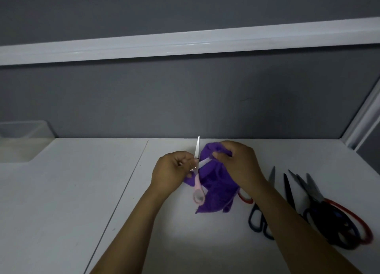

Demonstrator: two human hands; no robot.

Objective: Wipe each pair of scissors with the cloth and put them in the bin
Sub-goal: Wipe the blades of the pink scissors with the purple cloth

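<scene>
L hand (171, 169) grips pink scissors (197, 183), R hand (238, 162) pinches cloth (216, 183)

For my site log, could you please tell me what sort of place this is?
Probably an office-style cubicle desk: a plain white table against grey partition walls with white trim, and a clear plastic bin at the far left.

Both our bare forearms reach forward and converge, hands nearly touching. Our left hand (171, 170) curls its fingers round the scissors (197, 150), while our right hand (239, 162), knuckles up, pinches the cloth (216, 185) between thumb and fingers.
</scene>
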